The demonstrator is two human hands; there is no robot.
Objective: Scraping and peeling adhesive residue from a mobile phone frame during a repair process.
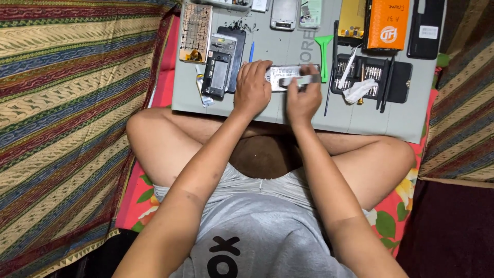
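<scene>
Both hands work over an opened phone [280,78] lying near the middle of the grey mat [309,110], close to its near edge. The left hand [252,88] rests on the phone's left end, fingers curled down on it. The right hand [303,98] pinches a thin grey strip [298,80] held across the phone's right end. Just left lie a black phone [217,75] and a blue pen [251,51]; to the right, a green pry tool [323,49] and a screwdriver case [371,77].
</scene>
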